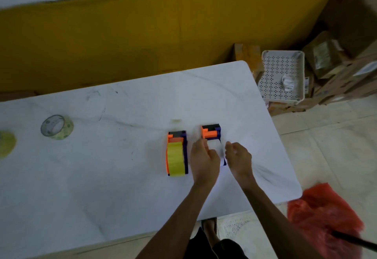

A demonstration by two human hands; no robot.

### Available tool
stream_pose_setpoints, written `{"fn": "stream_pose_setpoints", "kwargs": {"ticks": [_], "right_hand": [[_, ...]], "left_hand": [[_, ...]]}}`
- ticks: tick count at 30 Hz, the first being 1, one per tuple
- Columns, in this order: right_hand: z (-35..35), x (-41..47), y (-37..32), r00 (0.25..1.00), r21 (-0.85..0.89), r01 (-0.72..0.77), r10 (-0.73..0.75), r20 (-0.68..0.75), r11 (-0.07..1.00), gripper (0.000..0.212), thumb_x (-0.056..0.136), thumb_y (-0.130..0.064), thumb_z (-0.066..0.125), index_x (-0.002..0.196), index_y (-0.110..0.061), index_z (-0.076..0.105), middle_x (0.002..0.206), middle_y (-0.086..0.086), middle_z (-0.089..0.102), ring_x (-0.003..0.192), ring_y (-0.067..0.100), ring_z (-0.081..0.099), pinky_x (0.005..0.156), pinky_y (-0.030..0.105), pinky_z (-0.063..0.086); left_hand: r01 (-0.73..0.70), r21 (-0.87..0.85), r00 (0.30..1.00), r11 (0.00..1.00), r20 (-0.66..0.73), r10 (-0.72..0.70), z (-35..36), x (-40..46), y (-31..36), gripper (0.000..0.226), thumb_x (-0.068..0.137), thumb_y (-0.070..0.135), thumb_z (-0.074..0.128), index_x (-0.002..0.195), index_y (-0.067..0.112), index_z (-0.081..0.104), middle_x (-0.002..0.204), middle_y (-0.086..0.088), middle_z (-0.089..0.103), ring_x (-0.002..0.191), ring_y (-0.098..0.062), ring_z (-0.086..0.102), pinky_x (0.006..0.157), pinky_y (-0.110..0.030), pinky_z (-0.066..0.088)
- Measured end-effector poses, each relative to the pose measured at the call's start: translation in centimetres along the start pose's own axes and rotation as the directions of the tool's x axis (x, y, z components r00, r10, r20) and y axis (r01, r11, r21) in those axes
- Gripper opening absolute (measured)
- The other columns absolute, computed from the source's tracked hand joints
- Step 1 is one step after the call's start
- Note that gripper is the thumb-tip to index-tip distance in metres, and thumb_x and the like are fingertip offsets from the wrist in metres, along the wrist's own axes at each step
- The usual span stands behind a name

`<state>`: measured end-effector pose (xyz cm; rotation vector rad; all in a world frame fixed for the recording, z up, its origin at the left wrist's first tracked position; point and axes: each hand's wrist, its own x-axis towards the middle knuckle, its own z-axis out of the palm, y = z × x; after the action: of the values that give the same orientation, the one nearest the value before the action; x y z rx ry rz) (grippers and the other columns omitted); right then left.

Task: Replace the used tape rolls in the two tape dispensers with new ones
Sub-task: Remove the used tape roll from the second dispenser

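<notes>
Two orange-and-purple tape dispensers stand side by side on the white table. The left dispenser carries a full yellow tape roll. The right dispenser holds a white roll, mostly hidden between my hands. My left hand pinches the roll's left side with curled fingers. My right hand presses against its right side. A nearly spent clear roll lies far left, and a yellow roll sits at the left edge of view.
A white perforated basket with a crumpled scrap rests on cardboard boxes past the table's right corner. A red plastic bag lies on the floor at lower right. A yellow wall band runs behind the table.
</notes>
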<state>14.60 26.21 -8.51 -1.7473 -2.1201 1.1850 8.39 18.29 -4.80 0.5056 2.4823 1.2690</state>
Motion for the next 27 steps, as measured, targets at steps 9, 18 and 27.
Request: {"fn": "stream_pose_setpoints", "kwargs": {"ticks": [9, 18, 27], "right_hand": [[-0.7, 0.0, 0.4, 0.974, 0.108, 0.110, -0.128, 0.185, 0.988, 0.036, 0.093, -0.038, 0.046, 0.070, -0.012, 0.058, 0.063, -0.005, 0.058, 0.059, 0.006, 0.053, 0.052, 0.009, 0.038], [-2.6, 0.2, -1.8, 0.961, 0.084, 0.209, -0.221, 0.164, 0.974, 0.023, 0.093, -0.035, 0.053, 0.079, -0.019, 0.061, 0.067, -0.016, 0.057, 0.063, -0.001, 0.055, 0.051, 0.005, 0.037], [-3.6, 0.5, -4.0, 0.958, 0.145, 0.208, -0.232, 0.170, 0.967, 0.024, 0.093, -0.031, 0.055, 0.080, -0.012, 0.064, 0.070, -0.007, 0.061, 0.063, 0.002, 0.055, 0.055, 0.009, 0.038]], "left_hand": [[0.363, -0.097, 0.904, 0.927, 0.276, -0.326, 0.8, 0.1, -1.3, 0.027, 0.089, 0.013, 0.045, 0.062, 0.014, 0.042, 0.060, 0.002, 0.044, 0.055, -0.010, 0.039, 0.050, -0.023, 0.032], [0.461, -0.180, 0.881, 0.869, 0.211, -0.424, -0.6, 1.5, 2.3, 0.032, 0.088, 0.013, 0.042, 0.056, 0.016, 0.041, 0.050, 0.006, 0.039, 0.043, -0.006, 0.035, 0.032, -0.009, 0.028], [0.563, -0.223, 0.822, 0.796, 0.250, -0.512, -1.8, 3.3, 4.1, 0.030, 0.085, 0.014, 0.043, 0.056, 0.019, 0.044, 0.054, 0.002, 0.045, 0.045, -0.014, 0.042, 0.038, -0.019, 0.031]]}}
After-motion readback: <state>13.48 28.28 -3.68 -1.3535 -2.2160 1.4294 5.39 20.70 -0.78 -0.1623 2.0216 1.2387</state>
